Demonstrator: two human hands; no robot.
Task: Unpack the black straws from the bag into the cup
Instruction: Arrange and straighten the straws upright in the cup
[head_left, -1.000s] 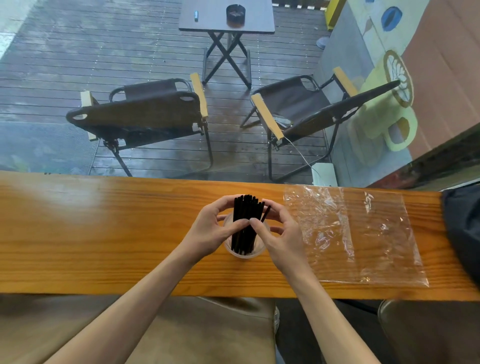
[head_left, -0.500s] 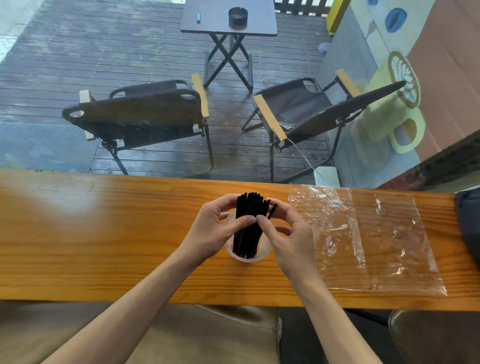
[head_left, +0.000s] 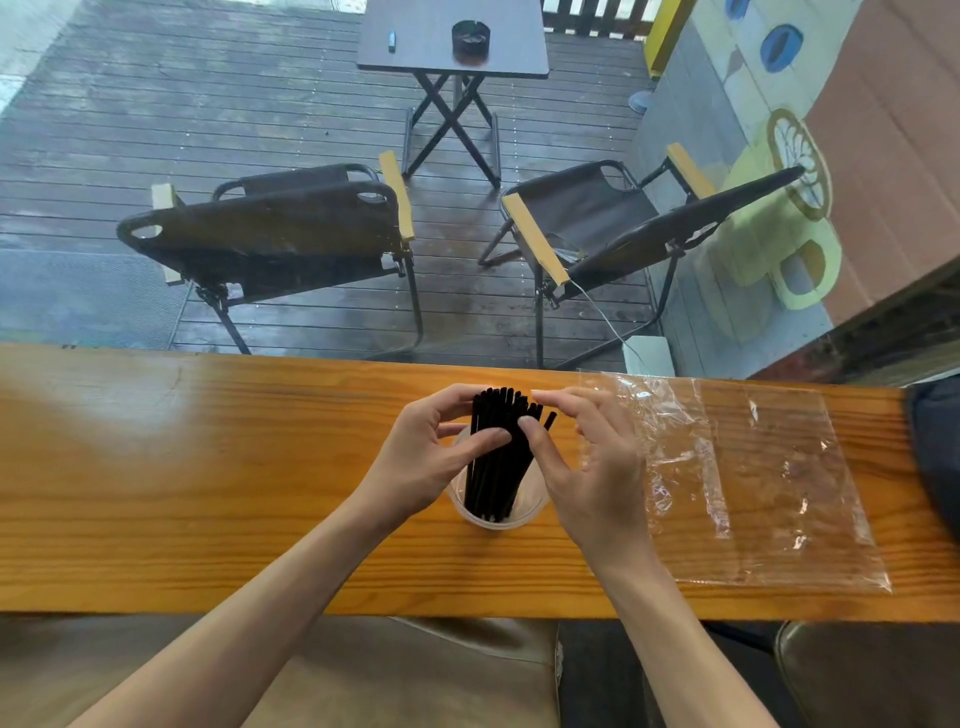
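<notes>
A bundle of black straws (head_left: 496, 457) stands upright in a clear plastic cup (head_left: 493, 519) on the wooden counter (head_left: 208, 467). My left hand (head_left: 423, 462) wraps the bundle from the left, thumb in front and fingers behind. My right hand (head_left: 592, 467) is on the bundle's right side with its fingers spread; only the thumb tip touches the straws. One straw leans out to the right near that thumb. The clear plastic bag (head_left: 753, 478) lies flat on the counter to the right, with no straws in it.
A dark object (head_left: 935, 457) sits at the counter's right end, just beyond the bag. Past the counter's far edge, two folding chairs (head_left: 270, 234) and a small table stand on a wooden deck. A stool (head_left: 862, 675) is below at the right.
My right hand's fingers have spread apart and lifted off the straws, leaving the thumb on them. My left hand keeps its hold on the bundle in the cup.
</notes>
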